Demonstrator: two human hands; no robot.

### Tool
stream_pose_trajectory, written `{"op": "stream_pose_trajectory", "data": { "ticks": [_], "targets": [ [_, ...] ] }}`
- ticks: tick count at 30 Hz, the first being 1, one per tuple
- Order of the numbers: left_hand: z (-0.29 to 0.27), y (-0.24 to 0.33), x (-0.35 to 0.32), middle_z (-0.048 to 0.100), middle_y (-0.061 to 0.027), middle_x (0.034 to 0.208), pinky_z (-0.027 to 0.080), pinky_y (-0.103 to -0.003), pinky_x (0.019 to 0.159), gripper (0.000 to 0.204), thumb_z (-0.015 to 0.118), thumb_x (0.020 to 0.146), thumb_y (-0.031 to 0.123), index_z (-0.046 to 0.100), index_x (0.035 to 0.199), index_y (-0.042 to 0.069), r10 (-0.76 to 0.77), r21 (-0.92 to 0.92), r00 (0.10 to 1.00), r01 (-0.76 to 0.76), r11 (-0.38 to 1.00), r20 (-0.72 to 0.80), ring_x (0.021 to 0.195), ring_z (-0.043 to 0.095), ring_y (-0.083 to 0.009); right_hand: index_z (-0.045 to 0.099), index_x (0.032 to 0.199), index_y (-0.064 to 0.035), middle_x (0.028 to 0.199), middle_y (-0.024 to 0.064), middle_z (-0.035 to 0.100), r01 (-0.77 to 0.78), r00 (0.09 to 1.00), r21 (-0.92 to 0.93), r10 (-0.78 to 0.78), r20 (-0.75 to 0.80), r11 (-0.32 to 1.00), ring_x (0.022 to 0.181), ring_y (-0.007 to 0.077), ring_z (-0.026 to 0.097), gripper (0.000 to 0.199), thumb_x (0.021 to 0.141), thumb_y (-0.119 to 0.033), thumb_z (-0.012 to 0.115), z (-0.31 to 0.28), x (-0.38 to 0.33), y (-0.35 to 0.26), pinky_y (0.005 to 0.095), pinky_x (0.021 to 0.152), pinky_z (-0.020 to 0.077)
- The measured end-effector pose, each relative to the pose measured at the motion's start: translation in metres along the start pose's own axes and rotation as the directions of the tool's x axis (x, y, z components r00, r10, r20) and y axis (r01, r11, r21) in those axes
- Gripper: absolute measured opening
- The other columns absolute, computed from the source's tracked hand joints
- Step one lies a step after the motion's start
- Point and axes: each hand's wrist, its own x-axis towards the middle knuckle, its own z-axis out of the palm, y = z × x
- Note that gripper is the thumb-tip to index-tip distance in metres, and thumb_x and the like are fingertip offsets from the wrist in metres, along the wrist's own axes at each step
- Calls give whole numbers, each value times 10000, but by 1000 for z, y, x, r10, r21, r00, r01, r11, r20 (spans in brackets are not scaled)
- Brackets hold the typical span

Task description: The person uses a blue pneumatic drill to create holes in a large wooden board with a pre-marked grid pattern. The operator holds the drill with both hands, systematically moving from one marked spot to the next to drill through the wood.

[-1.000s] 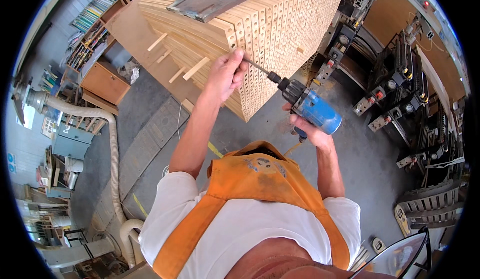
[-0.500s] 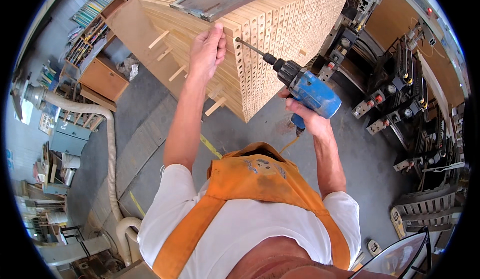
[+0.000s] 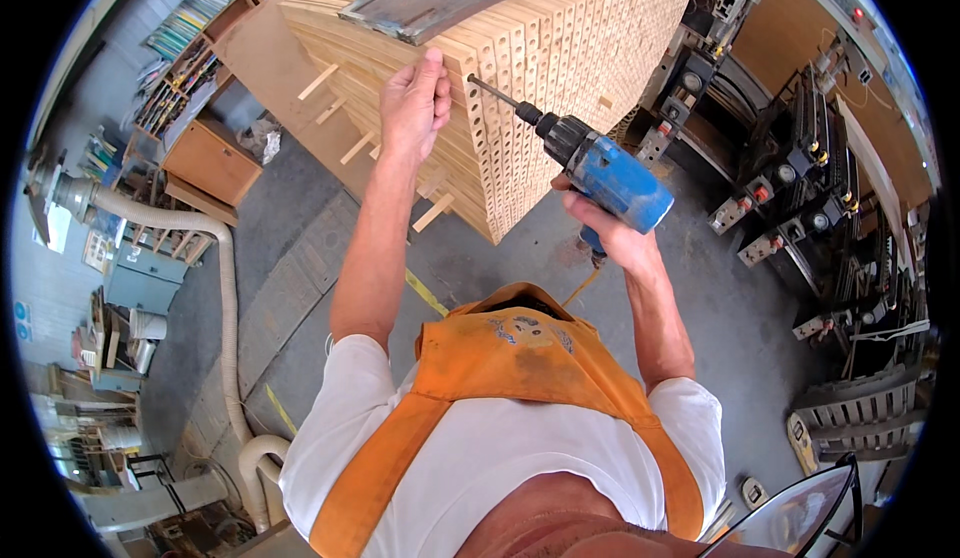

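My right hand [image 3: 612, 226] is wrapped round the grip of a blue power drill [image 3: 612, 180] with a cord hanging below. Its long bit [image 3: 494, 92] points up and to the left, its tip at a hole near the left upper edge of a tall stack of wooden boards [image 3: 560, 68]. Rows of round holes cover that face of the stack. At the stack's left corner, level with the bit's tip, my left hand [image 3: 416, 106] has its fingers curled together. Whatever they may pinch is hidden or too small to make out.
A worn metal plate [image 3: 450, 3] lies on top of the stack. Several wooden strips [image 3: 432, 213] stick out of its left side. A ribbed hose [image 3: 226, 308] runs along the floor at left. Machinery [image 3: 790, 173] lines the right; a wooden cabinet [image 3: 212, 158] stands far left.
The drill has shifted slightly left and up, with its bit still at the upper left hole. My left hand has stayed nearly in place at the corner.
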Motion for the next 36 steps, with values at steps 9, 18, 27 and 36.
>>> {"op": "stream_pose_trajectory", "data": {
  "ticks": [9,18,27,36],
  "targets": [
    [-8,-10,-4,539,-20,744,289,-172,387,238,549,971,261,533,895,35,-66,-229,997,74,971,43,526,413,-39,623,1118,-32,932,97,681,299,954,-317,-290,78,900,847,166,638,329,812,-101,721,-16,-7,15,304,752,518],
    [-48,-129,-128,458,24,720,284,-164,402,181,474,985,196,545,995,30,-711,-277,620,784,555,331,524,370,-29,637,1112,-49,1006,59,686,37,999,18,-38,12,999,901,149,627,322,802,-72,722,-33,-37,37,305,782,503],
    [-16,-53,-76,496,0,812,279,-169,405,275,500,988,210,503,1168,2,-422,-60,880,443,894,216,534,363,-34,636,1112,-50,992,56,694,-83,994,160,70,86,984,871,123,617,317,802,-11,685,-41,-40,47,297,764,513],
    [-27,-35,-64,576,-11,849,283,-158,398,257,544,974,267,596,1040,25,-290,87,933,278,957,211,486,365,-15,640,1106,-28,973,91,686,-108,988,249,76,133,962,809,131,608,341,771,-55,694,-40,-41,52,292,708,511]
  ]
}}
